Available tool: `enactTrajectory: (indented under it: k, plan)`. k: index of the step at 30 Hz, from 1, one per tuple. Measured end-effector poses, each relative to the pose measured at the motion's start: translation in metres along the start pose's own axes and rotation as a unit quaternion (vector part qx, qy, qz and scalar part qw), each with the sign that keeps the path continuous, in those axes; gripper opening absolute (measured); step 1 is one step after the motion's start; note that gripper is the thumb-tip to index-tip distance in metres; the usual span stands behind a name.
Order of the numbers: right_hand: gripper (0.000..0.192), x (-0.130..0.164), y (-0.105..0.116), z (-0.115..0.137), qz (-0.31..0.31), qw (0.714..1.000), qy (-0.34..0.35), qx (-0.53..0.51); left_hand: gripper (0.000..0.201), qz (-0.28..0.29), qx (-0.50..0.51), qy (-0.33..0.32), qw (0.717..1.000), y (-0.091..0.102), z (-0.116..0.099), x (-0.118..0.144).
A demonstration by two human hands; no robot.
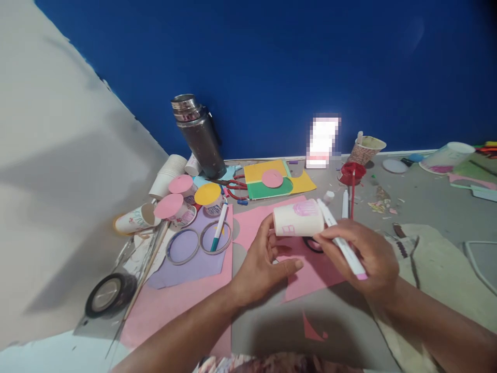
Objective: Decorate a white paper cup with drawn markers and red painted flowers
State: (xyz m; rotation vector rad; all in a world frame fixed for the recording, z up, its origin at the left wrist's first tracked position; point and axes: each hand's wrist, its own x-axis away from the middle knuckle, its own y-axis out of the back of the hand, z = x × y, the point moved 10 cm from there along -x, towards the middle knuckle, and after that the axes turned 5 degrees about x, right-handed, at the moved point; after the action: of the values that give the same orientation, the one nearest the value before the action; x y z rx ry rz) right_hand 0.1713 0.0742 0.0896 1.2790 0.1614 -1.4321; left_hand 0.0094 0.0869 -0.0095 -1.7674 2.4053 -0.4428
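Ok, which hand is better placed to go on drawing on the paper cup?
Right, most likely. The right hand has a grip on the marker, its tip end at the paper cup by the pink drawing. The left hand steadies the cup on its side.

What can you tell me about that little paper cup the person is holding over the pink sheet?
The small white paper cup lies on its side above a pink paper sheet, its base end towards the left hand, whose fingers steady that end. A pink-purple scribbled drawing marks its upper wall and a small pink outline sits near the base end. The right hand holds a white marker with a pink end, which lies against the cup's right end. Its inside is hidden.
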Motion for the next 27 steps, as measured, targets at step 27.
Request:
enactTrajectory:
  k: [27]
  plan:
    - [0.002, 0.009, -0.009, -0.043, 0.019, 0.968, -0.235, -0.081, 0.054, -0.058, -0.081, -0.098, 0.99, 0.02, -0.029, 0.0]
